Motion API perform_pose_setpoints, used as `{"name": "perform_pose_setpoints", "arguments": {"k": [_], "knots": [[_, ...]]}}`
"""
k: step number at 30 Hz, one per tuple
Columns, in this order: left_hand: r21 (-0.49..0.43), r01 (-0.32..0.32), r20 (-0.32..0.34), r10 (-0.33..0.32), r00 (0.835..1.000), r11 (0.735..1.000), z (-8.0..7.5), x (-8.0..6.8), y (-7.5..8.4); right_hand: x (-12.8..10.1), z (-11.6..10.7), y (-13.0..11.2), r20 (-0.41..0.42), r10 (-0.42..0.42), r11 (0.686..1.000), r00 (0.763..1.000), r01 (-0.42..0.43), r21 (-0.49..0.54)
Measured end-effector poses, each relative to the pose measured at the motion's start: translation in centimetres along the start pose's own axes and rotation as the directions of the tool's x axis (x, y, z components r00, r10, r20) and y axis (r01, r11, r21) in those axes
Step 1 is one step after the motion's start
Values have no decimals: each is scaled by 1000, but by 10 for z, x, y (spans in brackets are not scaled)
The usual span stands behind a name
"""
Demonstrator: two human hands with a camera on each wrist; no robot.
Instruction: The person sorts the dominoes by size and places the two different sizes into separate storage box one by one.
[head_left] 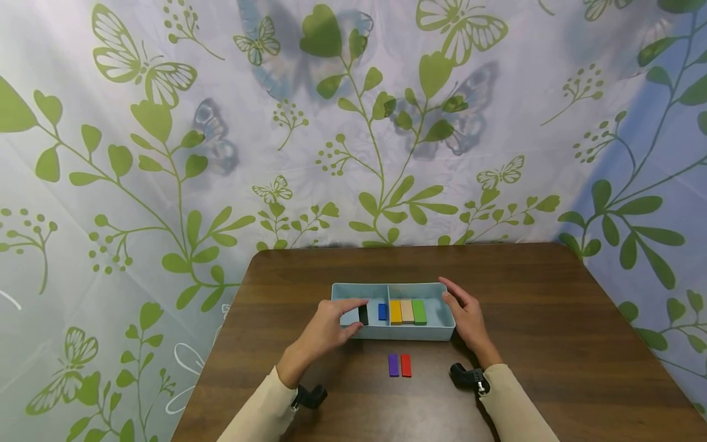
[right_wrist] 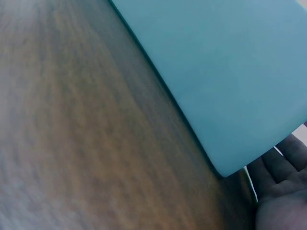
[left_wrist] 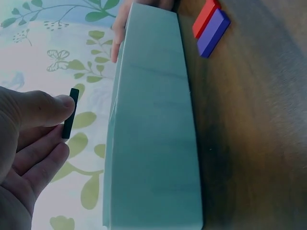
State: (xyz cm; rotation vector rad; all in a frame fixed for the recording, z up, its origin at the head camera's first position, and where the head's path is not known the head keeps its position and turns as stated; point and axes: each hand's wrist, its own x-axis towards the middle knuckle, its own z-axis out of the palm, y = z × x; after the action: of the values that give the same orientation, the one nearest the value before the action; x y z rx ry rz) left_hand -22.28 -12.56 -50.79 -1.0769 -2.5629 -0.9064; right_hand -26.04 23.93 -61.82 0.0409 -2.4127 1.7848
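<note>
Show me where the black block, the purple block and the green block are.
black block (head_left: 363,315): head view, its middle.
purple block (head_left: 393,364): head view, its top face.
green block (head_left: 419,312): head view, its top face.

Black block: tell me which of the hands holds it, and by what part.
The left hand pinches the black block by its narrow end, over the tray's left compartment. The right hand rests against the tray's right end, holding nothing.

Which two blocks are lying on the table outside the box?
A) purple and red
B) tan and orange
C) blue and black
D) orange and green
A: the purple block and the red block lie side by side on the table in front of the box, while the other colours are at the box.
</note>
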Motion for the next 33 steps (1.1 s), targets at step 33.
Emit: {"name": "perform_pose_setpoints", "arguments": {"k": [33], "knots": [[-45, 115, 256, -99, 962, 992, 23, 44, -35, -14, -4, -40, 16, -12, 1000, 1000, 12, -2]]}}
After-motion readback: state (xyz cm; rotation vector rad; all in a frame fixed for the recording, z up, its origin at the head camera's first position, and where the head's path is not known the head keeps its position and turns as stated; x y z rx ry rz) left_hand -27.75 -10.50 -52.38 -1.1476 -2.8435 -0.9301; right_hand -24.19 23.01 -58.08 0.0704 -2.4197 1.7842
